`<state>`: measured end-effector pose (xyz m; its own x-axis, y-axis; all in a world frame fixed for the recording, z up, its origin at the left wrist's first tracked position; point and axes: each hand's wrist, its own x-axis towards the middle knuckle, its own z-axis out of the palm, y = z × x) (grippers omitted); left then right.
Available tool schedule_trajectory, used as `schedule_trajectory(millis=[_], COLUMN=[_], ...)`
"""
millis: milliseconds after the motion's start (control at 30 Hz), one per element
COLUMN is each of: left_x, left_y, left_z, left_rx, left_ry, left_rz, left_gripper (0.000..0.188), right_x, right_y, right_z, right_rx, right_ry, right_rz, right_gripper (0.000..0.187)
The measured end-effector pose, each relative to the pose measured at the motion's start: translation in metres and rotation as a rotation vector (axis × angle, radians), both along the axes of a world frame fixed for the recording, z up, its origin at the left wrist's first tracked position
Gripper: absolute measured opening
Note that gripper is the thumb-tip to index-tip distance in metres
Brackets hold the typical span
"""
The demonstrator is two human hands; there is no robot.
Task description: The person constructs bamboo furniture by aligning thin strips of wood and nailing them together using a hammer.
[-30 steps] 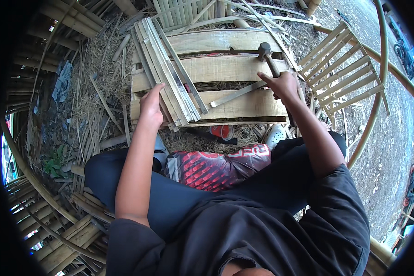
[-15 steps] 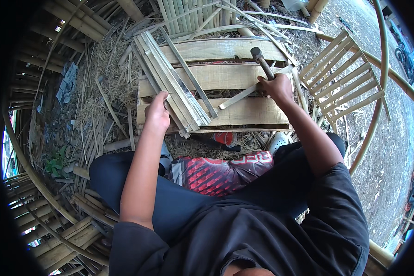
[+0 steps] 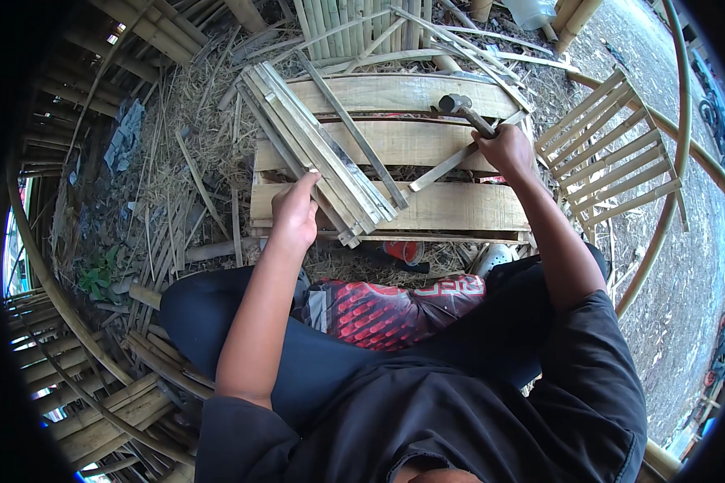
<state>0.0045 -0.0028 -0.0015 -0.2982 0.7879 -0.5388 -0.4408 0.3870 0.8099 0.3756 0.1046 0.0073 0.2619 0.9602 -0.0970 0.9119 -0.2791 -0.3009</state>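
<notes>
1. Gripping, with the curled fingers of the right hand (image 3: pixel 505 150) pressed together, the wooden handle of a dark-headed hammer (image 3: pixel 467 114). Impossible to tell whether touching any board at the head end.

2. Reaching with the left hand (image 3: pixel 296 211) to the near left edge of a bundle of wooden slats (image 3: pixel 318 153), apparently touching it with a fingertip. Impossible to tell a pinch from a plain press, with the other fingers largely tucked out of sight.

3. As for that bundle: laid aslant over the left part of a low platform of broad wooden boards (image 3: pixel 427 143), with near ends uneven.

4. As for single pieces: one narrow loose slat (image 3: pixel 350 129) just right of the bundle, and one pale strip (image 3: pixel 447 167) farther right, slanting toward the right hand.

5. Judging progress: slats already gathered side by side, two pieces left outside. Seemingly unjoined, with no nail or tie visible on the bundle. Impossible to say how much remains.

6. Well apart on the right: a slatted bamboo rack (image 3: pixel 612 157), seemingly complete, with slats set at fairly even gaps.

7. Below the platform's near edge: a red tub (image 3: pixel 407 251), with a pale clog (image 3: pixel 494 258) to its right.
</notes>
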Motion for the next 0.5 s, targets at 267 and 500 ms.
schedule_trajectory(millis=[267, 500], left_x=[-0.002, 0.014], left_y=[-0.003, -0.014], left_z=[0.000, 0.016], left_rx=[0.004, -0.110], left_ry=[-0.090, 0.021], left_rz=[-0.075, -0.196], left_gripper=[0.031, 0.038], right_x=[0.000, 0.012], right_y=[0.014, 0.025], right_z=[0.017, 0.013], right_rx=[-0.030, 0.071], right_ry=[-0.052, -0.148], right_rz=[0.013, 0.080], right_gripper=[0.055, 0.046])
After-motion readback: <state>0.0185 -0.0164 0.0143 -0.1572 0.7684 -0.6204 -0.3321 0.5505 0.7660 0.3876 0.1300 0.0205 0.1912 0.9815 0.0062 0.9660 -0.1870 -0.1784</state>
